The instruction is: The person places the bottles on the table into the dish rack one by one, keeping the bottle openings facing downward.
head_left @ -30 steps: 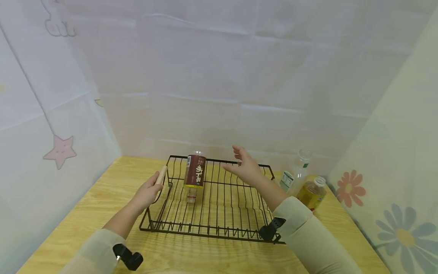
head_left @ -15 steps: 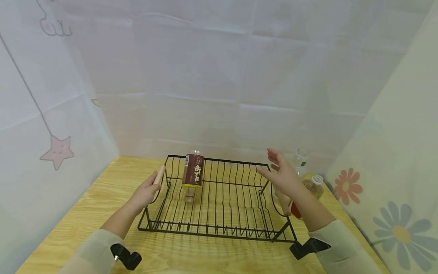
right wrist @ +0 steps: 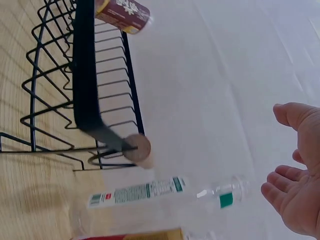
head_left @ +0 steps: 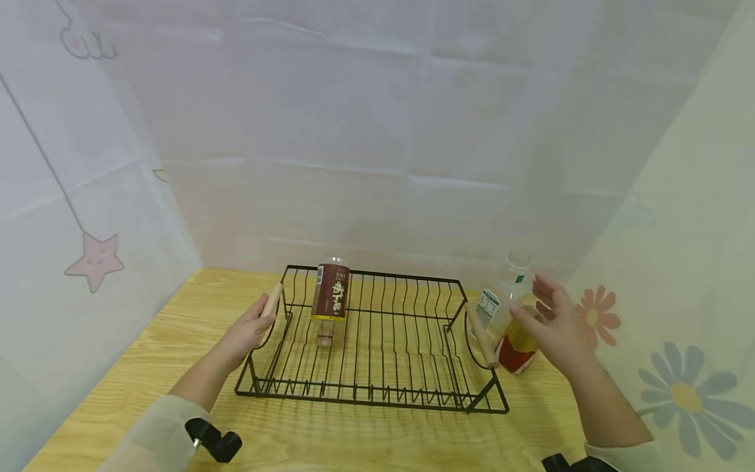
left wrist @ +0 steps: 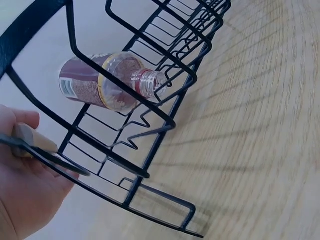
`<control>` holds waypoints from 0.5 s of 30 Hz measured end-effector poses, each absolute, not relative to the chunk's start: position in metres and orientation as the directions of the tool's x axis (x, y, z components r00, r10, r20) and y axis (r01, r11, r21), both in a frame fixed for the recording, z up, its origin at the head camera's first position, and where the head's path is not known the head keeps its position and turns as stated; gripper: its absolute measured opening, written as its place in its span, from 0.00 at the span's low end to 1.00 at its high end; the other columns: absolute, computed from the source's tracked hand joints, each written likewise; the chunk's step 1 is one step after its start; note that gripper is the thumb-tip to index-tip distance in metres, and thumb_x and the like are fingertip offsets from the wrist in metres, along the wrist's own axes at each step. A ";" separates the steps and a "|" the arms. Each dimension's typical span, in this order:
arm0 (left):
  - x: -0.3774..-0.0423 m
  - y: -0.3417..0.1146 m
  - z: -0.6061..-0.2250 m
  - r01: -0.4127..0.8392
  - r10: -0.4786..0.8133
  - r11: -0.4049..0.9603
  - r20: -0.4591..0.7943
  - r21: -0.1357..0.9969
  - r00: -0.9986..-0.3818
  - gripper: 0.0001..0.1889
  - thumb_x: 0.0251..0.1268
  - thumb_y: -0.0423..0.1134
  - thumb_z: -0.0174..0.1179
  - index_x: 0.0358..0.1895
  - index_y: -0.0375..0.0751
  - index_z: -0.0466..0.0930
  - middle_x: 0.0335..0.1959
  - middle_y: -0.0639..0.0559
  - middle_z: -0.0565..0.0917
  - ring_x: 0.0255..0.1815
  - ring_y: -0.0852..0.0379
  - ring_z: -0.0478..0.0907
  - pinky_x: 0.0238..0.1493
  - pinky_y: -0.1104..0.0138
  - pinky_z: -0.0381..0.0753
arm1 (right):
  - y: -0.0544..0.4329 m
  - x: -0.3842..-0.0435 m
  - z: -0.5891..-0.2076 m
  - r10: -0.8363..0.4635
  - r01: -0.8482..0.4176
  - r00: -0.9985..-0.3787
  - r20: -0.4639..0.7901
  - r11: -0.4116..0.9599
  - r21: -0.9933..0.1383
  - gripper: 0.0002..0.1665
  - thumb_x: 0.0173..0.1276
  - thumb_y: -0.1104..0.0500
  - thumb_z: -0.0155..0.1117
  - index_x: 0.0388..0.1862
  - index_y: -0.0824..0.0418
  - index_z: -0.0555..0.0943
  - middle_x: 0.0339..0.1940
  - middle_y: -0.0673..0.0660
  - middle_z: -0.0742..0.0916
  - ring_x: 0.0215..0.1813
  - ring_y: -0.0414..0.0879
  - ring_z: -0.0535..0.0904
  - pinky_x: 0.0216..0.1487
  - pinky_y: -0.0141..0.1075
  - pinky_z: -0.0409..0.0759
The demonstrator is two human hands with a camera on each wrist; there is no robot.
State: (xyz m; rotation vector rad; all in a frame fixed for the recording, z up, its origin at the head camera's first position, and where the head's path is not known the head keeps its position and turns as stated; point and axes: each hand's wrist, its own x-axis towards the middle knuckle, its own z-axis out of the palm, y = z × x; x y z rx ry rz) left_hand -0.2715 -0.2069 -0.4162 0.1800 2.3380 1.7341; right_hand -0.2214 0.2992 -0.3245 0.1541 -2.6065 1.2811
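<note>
Looks like one sorted and two to go, if the bottles all belong in the rack. Clock centred on that: the brown bottle already lies in it around 10, neck toward the front. The clear bottle is outside at 2, the red-and-yellow bottle at 3. Left hand is wrapped round the wooden handle at 9; right hand, near 3, is spread, holding nothing.

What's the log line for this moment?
left hand grips wooden handle; right hand empty, near clear bottle; maroon-labelled bottle in black dish rack
</note>
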 end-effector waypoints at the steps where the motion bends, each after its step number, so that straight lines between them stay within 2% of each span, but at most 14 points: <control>1: -0.272 -0.207 -0.417 -0.031 0.237 0.288 -0.103 0.957 -0.966 0.37 0.81 0.42 0.37 0.78 0.41 0.21 0.79 0.36 0.25 0.79 0.33 0.26 0.72 0.39 0.45 | 0.304 -0.219 -0.326 0.028 -0.182 -0.967 0.253 0.616 -0.766 0.50 0.74 0.49 0.58 0.80 0.64 0.41 0.78 0.72 0.55 0.76 0.71 0.54 0.73 0.56 0.58; 3: -0.272 -0.208 -0.419 -0.028 0.250 0.267 -0.098 0.963 -0.963 0.37 0.81 0.43 0.38 0.78 0.42 0.21 0.79 0.37 0.24 0.79 0.33 0.24 0.73 0.37 0.39 | 0.315 -0.217 -0.331 0.073 -0.163 -0.962 0.262 0.619 -0.768 0.50 0.74 0.48 0.58 0.80 0.63 0.41 0.79 0.71 0.55 0.76 0.71 0.54 0.76 0.36 0.60; 4: -0.272 -0.207 -0.420 -0.032 0.250 0.259 -0.099 0.965 -0.963 0.38 0.81 0.43 0.38 0.78 0.44 0.21 0.79 0.38 0.24 0.79 0.34 0.24 0.73 0.36 0.38 | 0.319 -0.216 -0.333 0.097 -0.145 -0.960 0.261 0.627 -0.766 0.51 0.74 0.47 0.58 0.81 0.63 0.41 0.79 0.71 0.55 0.76 0.71 0.54 0.71 0.27 0.64; 6: -0.272 -0.208 -0.423 -0.037 0.258 0.235 -0.099 0.971 -0.961 0.38 0.81 0.43 0.38 0.78 0.47 0.20 0.79 0.40 0.24 0.79 0.35 0.22 0.73 0.36 0.33 | 0.329 -0.213 -0.339 0.145 -0.100 -0.957 0.250 0.644 -0.759 0.52 0.73 0.45 0.57 0.81 0.62 0.40 0.80 0.69 0.54 0.76 0.70 0.54 0.61 0.13 0.64; 7: -0.272 -0.208 -0.424 -0.039 0.259 0.229 -0.100 0.973 -0.961 0.38 0.81 0.43 0.39 0.78 0.48 0.20 0.79 0.40 0.23 0.79 0.35 0.22 0.73 0.36 0.32 | 0.333 -0.213 -0.342 0.165 -0.087 -0.955 0.246 0.638 -0.765 0.52 0.73 0.44 0.58 0.81 0.62 0.40 0.80 0.69 0.53 0.77 0.69 0.53 0.62 0.13 0.63; 10: -0.269 -0.210 -0.426 -0.044 0.256 0.227 -0.103 0.973 -0.961 0.38 0.81 0.42 0.38 0.78 0.52 0.20 0.79 0.41 0.23 0.79 0.35 0.21 0.73 0.35 0.32 | 0.343 -0.213 -0.353 0.210 -0.047 -0.951 0.228 0.629 -0.776 0.54 0.72 0.43 0.57 0.81 0.62 0.38 0.80 0.69 0.51 0.77 0.69 0.51 0.70 0.21 0.61; 12: -0.267 -0.212 -0.425 -0.040 0.260 0.226 -0.100 0.973 -0.961 0.38 0.81 0.42 0.38 0.78 0.52 0.20 0.79 0.41 0.22 0.79 0.35 0.21 0.73 0.35 0.32 | 0.348 -0.214 -0.361 0.237 -0.024 -0.947 0.218 0.623 -0.782 0.56 0.72 0.42 0.58 0.81 0.62 0.37 0.80 0.69 0.51 0.78 0.69 0.51 0.77 0.35 0.55; 14: -0.267 -0.212 -0.425 -0.033 0.264 0.227 -0.095 0.973 -0.960 0.38 0.81 0.42 0.37 0.78 0.51 0.20 0.79 0.41 0.22 0.78 0.34 0.21 0.73 0.35 0.32 | 0.352 -0.215 -0.368 0.253 -0.012 -0.944 0.212 0.614 -0.789 0.57 0.71 0.42 0.59 0.81 0.62 0.35 0.80 0.70 0.51 0.78 0.69 0.50 0.77 0.50 0.53; 15: -0.267 -0.211 -0.425 -0.030 0.267 0.224 -0.091 0.974 -0.959 0.38 0.81 0.42 0.38 0.78 0.50 0.20 0.79 0.40 0.22 0.78 0.34 0.21 0.73 0.35 0.31 | 0.354 -0.215 -0.371 0.262 -0.003 -0.943 0.207 0.612 -0.791 0.57 0.71 0.42 0.59 0.81 0.62 0.36 0.80 0.70 0.51 0.78 0.69 0.50 0.77 0.51 0.53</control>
